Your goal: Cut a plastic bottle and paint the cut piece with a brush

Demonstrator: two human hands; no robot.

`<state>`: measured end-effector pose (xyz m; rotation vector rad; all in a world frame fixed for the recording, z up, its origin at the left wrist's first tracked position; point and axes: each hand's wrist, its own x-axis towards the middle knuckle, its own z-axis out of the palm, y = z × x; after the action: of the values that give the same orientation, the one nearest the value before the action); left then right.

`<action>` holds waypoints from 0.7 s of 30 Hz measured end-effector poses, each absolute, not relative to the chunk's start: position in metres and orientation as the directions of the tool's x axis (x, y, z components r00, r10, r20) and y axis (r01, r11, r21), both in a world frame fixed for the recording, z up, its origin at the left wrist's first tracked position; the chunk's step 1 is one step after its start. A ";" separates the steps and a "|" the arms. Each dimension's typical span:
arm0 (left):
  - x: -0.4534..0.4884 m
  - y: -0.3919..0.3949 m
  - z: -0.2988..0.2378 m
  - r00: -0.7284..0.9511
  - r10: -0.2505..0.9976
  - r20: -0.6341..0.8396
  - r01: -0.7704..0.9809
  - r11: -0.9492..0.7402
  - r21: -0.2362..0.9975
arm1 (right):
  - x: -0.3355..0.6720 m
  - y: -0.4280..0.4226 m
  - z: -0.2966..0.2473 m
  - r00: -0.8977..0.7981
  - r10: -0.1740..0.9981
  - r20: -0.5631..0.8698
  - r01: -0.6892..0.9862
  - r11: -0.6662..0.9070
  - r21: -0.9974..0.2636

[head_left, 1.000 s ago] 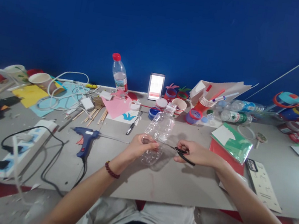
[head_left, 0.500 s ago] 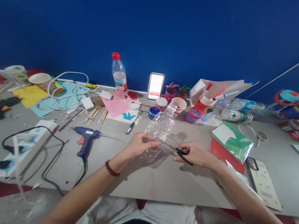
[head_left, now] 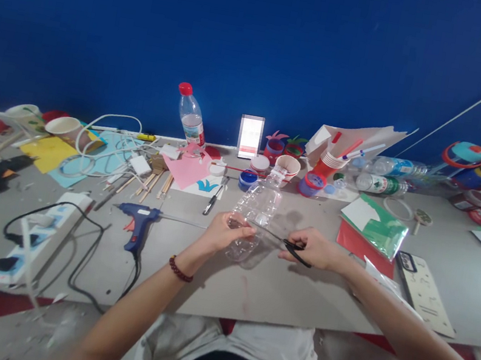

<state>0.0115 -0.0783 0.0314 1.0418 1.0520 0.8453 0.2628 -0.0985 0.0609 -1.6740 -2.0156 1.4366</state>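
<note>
My left hand grips the clear bottle near its base, likely to steady it, neck pointing away from me over the table; my right hand holds the scissors by the handles, blades at the bottle's side, probably so they meet firm plastic

No wording can be read. The label on the red-capped bottle beyond the left hand is too small, as is the sticker on the glue gun left of it. Marks on the cream panel, right of the right hand, are unclear.
</note>
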 end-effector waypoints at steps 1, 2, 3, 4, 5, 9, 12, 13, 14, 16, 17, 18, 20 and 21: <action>0.012 -0.078 0.031 0.292 0.915 -0.277 -0.072 0.310 0.948 | 0.262 -0.099 0.061 -0.364 0.825 -0.433 0.684 -0.080 -0.725; 0.012 -0.078 0.031 0.294 0.912 -0.287 -0.081 0.323 0.943 | 0.262 -0.099 0.062 -0.365 0.824 -0.433 0.688 -0.075 -0.722; 0.012 -0.078 0.032 0.297 0.909 -0.293 -0.090 0.332 0.939 | 0.262 -0.099 0.062 -0.367 0.823 -0.433 0.690 -0.071 -0.720; 0.012 -0.078 0.032 0.302 0.906 -0.296 -0.093 0.337 0.937 | 0.261 -0.099 0.063 -0.368 0.823 -0.432 0.691 -0.068 -0.719; 0.012 -0.078 0.033 0.307 0.905 -0.296 -0.094 0.338 0.936 | 0.261 -0.100 0.063 -0.368 0.823 -0.432 0.693 -0.066 -0.718; 0.010 -0.077 0.035 0.325 0.896 -0.301 -0.075 0.342 0.937 | 0.259 -0.100 0.063 -0.362 0.833 -0.418 0.713 -0.042 -0.700; 0.009 -0.076 0.035 0.339 0.892 -0.298 -0.067 0.339 0.938 | 0.257 -0.101 0.063 -0.363 0.835 -0.412 0.732 -0.018 -0.681; 0.009 -0.076 0.035 0.342 0.893 -0.294 -0.068 0.335 0.940 | 0.257 -0.101 0.063 -0.362 0.836 -0.413 0.737 -0.015 -0.676; 0.009 -0.076 0.035 0.345 0.893 -0.290 -0.070 0.332 0.941 | 0.256 -0.102 0.064 -0.357 0.837 -0.416 0.743 -0.016 -0.669; 0.009 -0.076 0.035 0.355 0.888 -0.291 -0.072 0.337 0.939 | 0.255 -0.103 0.064 -0.340 0.841 -0.420 0.754 -0.023 -0.657; 0.009 -0.076 0.035 0.365 0.883 -0.295 -0.074 0.344 0.936 | 0.254 -0.104 0.065 -0.330 0.843 -0.425 0.758 -0.032 -0.651; 0.009 -0.077 0.036 0.377 0.877 -0.299 -0.077 0.351 0.933 | 0.254 -0.105 0.066 -0.324 0.841 -0.432 0.760 -0.040 -0.648; 0.010 -0.078 0.036 0.398 0.867 -0.300 -0.088 0.361 0.928 | 0.254 -0.106 0.067 -0.328 0.834 -0.444 0.766 -0.040 -0.641; 0.010 -0.079 0.037 0.404 0.865 -0.297 -0.094 0.362 0.928 | 0.254 -0.106 0.068 -0.334 0.832 -0.444 0.769 -0.032 -0.638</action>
<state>0.0100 -0.0787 0.0368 1.0033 0.9498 0.7550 0.2538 -0.1063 0.0685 -1.7691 -2.1336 1.3173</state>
